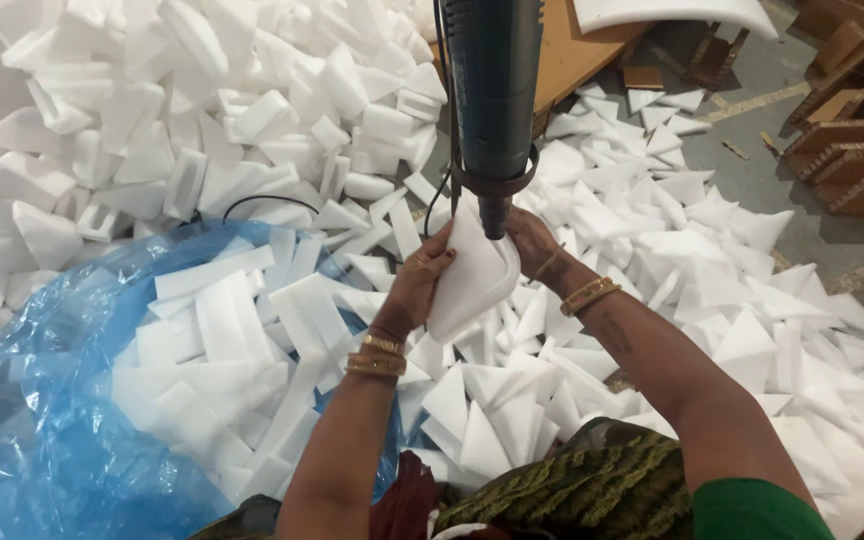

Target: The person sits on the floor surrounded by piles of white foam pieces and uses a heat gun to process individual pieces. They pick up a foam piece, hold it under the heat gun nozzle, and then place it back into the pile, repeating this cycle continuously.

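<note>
Nearest to us, at the bottom edge, we see our lap in green-and-gold patterned cloth (592, 480), with a green sleeve (752, 512) on the right arm. From there both forearms reach up the middle of the view, each wrist ringed with gold bangles (376, 355).

Our left hand (419, 285) closes its grip on the left edge of a folded white foam piece (472, 270), fingers curled over the rim. Our right hand (534, 243) grips the same piece from the right side, partly hidden behind it, so we cannot tell how its fingers lie. The foam piece is held in the air at the centre, just beneath the tip of a dark hanging tool (493, 95); the nozzle appears to touch the top of the foam. A black cable (264, 200) trails from the tool to the left across the foam pile.

Near left, a blue plastic bag (42, 420) lies open, holding flat white foam strips (222, 320). Far left, a tall heap of chunky foam offcuts (152, 110) rises. To the right, triangular foam pieces (732, 290) cover the floor. Far right, brown cardboard stacks (852, 150) sit on bare concrete floor (802, 230).
</note>
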